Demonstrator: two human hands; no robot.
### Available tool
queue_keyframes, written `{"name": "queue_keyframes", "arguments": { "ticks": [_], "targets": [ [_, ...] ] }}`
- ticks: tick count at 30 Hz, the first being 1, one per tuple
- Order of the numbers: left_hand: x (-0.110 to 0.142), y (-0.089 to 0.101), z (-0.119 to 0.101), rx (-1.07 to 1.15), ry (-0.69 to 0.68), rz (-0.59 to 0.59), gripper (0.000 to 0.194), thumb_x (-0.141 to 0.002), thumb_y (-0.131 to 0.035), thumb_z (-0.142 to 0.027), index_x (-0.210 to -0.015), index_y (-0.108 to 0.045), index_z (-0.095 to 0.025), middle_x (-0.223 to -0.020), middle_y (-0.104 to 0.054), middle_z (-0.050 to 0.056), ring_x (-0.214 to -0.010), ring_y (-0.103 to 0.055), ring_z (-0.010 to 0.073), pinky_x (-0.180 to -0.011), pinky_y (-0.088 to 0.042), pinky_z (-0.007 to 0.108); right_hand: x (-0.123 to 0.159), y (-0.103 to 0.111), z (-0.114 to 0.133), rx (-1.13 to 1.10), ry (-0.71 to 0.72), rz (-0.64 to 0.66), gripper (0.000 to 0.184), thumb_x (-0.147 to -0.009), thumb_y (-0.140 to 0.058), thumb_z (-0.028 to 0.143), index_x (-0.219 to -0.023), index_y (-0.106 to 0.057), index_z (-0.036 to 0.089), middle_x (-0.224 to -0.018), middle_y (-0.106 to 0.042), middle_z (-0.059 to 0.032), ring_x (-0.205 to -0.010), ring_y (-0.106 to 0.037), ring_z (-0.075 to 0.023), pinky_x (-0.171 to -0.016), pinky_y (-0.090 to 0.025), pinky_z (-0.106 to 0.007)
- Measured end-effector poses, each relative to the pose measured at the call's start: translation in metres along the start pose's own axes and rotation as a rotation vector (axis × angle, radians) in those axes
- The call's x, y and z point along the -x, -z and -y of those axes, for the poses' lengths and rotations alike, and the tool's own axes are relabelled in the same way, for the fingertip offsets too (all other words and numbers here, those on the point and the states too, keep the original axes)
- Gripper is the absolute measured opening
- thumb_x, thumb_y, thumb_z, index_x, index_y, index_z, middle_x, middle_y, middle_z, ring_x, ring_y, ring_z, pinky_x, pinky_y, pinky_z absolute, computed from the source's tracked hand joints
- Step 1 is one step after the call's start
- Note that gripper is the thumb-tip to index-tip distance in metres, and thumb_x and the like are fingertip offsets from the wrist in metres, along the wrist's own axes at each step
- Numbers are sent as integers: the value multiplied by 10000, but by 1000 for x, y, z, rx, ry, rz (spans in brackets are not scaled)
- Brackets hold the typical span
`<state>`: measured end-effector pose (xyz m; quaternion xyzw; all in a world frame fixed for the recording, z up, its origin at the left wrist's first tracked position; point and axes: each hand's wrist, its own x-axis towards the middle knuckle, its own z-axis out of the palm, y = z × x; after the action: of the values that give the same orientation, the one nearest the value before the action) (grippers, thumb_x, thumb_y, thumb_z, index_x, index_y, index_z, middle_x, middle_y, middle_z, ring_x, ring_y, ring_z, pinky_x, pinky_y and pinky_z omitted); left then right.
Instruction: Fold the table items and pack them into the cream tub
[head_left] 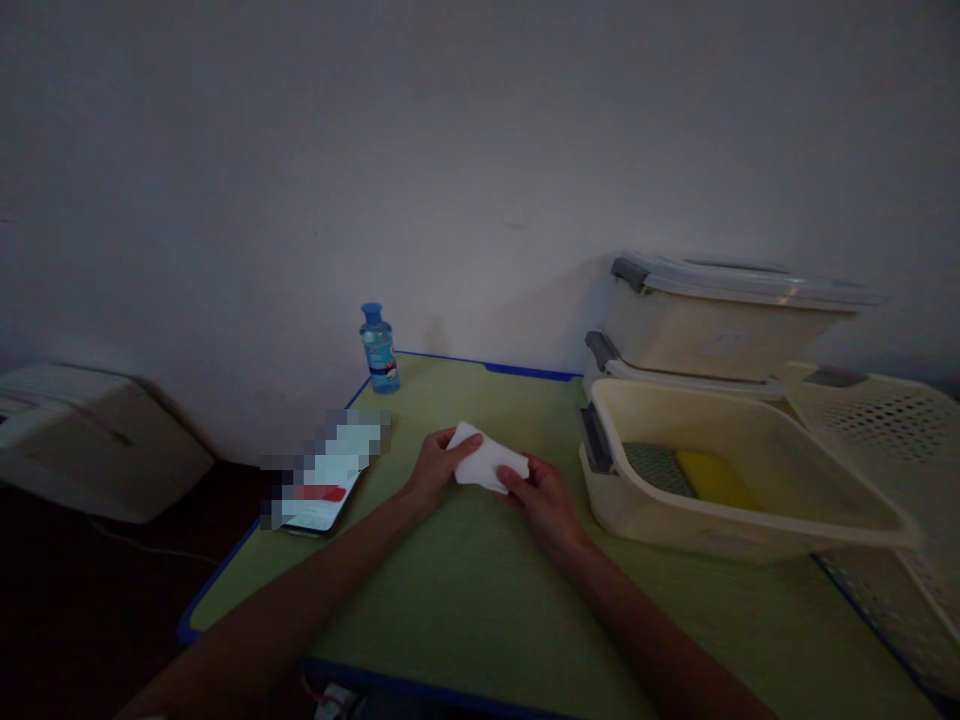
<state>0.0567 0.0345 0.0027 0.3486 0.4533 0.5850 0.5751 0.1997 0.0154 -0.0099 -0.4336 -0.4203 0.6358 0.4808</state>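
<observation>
Both my hands hold a small white flat piece with rounded corners above the green table top. Whether it is paper or cloth I cannot tell. My left hand grips its left end, thumb laid on the upper face. At the right end, my right hand pinches it with the thumb on top and the fingers behind. The fingers underneath are mostly hidden.
A blue bottle stands at the table's far left corner, behind a phone-like device with a lit screen. On the right sits an open cream bin holding a grey-green patterned item and a yellow one. Lidded boxes are stacked behind, beside a perforated basket.
</observation>
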Motion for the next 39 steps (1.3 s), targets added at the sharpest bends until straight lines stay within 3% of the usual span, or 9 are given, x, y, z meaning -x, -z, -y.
{"name": "queue_keyframes", "arguments": {
  "ticks": [13, 19, 26, 30, 39],
  "targets": [
    [4, 0, 0, -11, -63, -10, 350, -469, -770, -386, -607, -620, -101, -541, -575, -5, -456, -477, 81, -433, -370, 192, 3, -4, 6, 26, -5, -7, 365, -519, -762, 402, -746, -609, 161, -725, -655, -10, -649, -602, -142, -651, -506, -289],
    [4, -1, -2, 87, -2, -32, 369, -408, -800, -369, -578, -619, -97, -531, -587, 8, -448, -487, 84, -434, -381, 197, 3, -6, 5, 4, -8, 15, 345, -523, -760, 399, -743, -617, 176, -725, -655, 1, -661, -608, -144, -641, -506, -285],
    [-3, -2, 2, 157, 31, 49, 440, -425, -794, -461, -604, -646, -88, -543, -607, 24, -470, -501, 84, -455, -388, 188, -1, 2, 3, 10, 33, -27, 356, -557, -743, 411, -779, -615, 164, -763, -671, -27, -690, -618, -166, -672, -509, -314],
    [-3, -1, 1, 207, 5, 59, 415, -420, -809, -427, -640, -664, -106, -587, -629, 18, -521, -532, 93, -502, -420, 190, -2, 3, 4, 34, 50, -75, 347, -556, -742, 419, -759, -611, 170, -722, -658, -18, -651, -609, -155, -660, -507, -309],
    [-6, 4, 2, 9, -78, -4, 377, -493, -764, -419, -681, -694, -100, -622, -652, 34, -561, -541, 118, -538, -426, 217, -2, 3, 5, 19, 45, -66, 355, -554, -741, 420, -764, -610, 166, -728, -665, -25, -652, -616, -162, -673, -511, -322]
  ]
}}
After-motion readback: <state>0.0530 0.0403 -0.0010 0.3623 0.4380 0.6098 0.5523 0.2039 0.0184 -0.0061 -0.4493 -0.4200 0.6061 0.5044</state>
